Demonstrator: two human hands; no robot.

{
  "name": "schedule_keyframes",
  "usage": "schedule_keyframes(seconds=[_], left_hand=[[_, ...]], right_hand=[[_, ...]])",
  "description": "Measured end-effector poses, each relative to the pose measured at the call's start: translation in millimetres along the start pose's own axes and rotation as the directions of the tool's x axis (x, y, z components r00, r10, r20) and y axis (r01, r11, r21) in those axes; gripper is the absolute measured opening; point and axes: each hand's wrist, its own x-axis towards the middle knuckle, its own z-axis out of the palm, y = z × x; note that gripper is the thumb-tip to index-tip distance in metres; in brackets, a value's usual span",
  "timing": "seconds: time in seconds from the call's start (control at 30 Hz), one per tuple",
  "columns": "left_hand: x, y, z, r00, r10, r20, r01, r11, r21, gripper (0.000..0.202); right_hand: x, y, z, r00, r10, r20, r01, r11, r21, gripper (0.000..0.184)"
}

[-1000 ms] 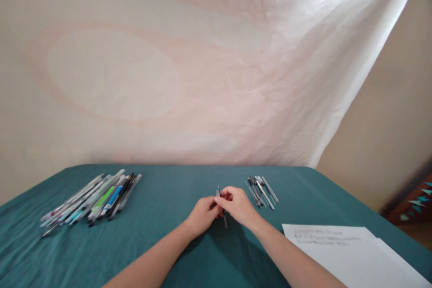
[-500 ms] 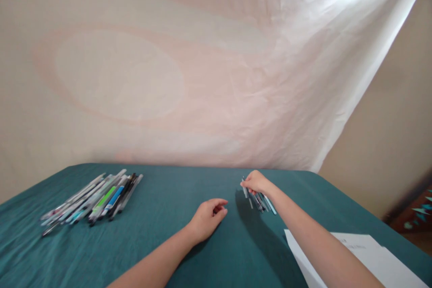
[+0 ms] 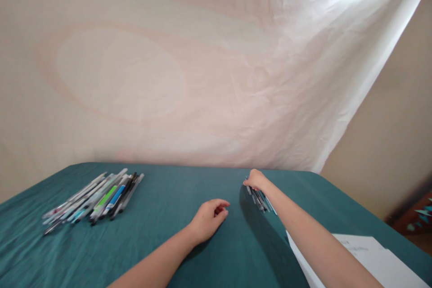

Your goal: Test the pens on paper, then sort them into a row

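My right hand (image 3: 256, 180) reaches over a small group of pens (image 3: 259, 200) on the right half of the table. Its fingers are closed at the far ends of the pens, on what looks like a dark, slim pen (image 3: 249, 190); the hand partly hides them. Resting on the cloth nearer to me, my left hand (image 3: 209, 220) is empty, its fingers loosely curved and the thumb apart from them. A larger spread of pens and markers (image 3: 97, 198), with green, blue, black and white barrels, lies side by side on the left.
A dark green cloth (image 3: 168, 189) covers the table. White paper sheets (image 3: 381, 261) with faint print lie at the near right, partly under my right forearm. Behind the far edge hangs a pale patterned curtain (image 3: 209, 99). Something dark red with light shapes (image 3: 416, 216) shows at the far right.
My right hand has lowered slightly, and the pen at its fingertips now lies closer alongside the others in the small group. My left hand has hardly moved.
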Motion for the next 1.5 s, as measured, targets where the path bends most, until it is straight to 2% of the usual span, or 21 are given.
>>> schedule_keyframes(seconds=[0.37,0.53,0.63,0.93,1.1,1.17,1.33,1.5], left_hand=[[-1,2,-0.5,1.000,-0.005,0.001,0.005,1.000,-0.008,0.031],[-1,2,-0.2,1.000,-0.005,-0.005,0.005,1.000,-0.007,0.031],[-1,4,-0.2,1.000,-0.005,-0.003,0.005,1.000,-0.012,0.031],[-1,2,0.0,1.000,0.001,0.005,0.000,1.000,-0.025,0.031],[-2,-1,1.0,1.000,0.006,0.008,-0.005,1.000,-0.029,0.031],[-3,-2,1.3,1.000,0.010,0.008,-0.010,0.999,-0.033,0.031],[-4,-4,2.6,1.000,0.015,-0.007,-0.015,0.999,-0.029,0.031],[-4,-4,2.3,1.000,0.020,-0.002,-0.020,1.000,-0.014,0.031]], right_hand=[[-6,4,-6,0.995,-0.046,-0.091,0.041,0.998,-0.050,0.025],[-19,7,-12,0.987,-0.092,-0.130,0.087,0.995,-0.043,0.021],[-32,8,-10,0.981,-0.119,-0.150,0.115,0.993,-0.036,0.017],[-80,10,0,0.962,-0.168,-0.217,0.160,0.986,-0.057,0.023],[-122,-15,19,0.913,-0.364,-0.183,0.360,0.931,-0.055,0.027],[-135,-23,26,0.893,-0.402,-0.202,0.391,0.916,-0.092,0.030],[-140,-22,36,0.838,-0.423,-0.345,0.350,0.901,-0.255,0.040],[-127,-6,50,0.870,-0.318,-0.378,0.220,0.934,-0.280,0.067]])
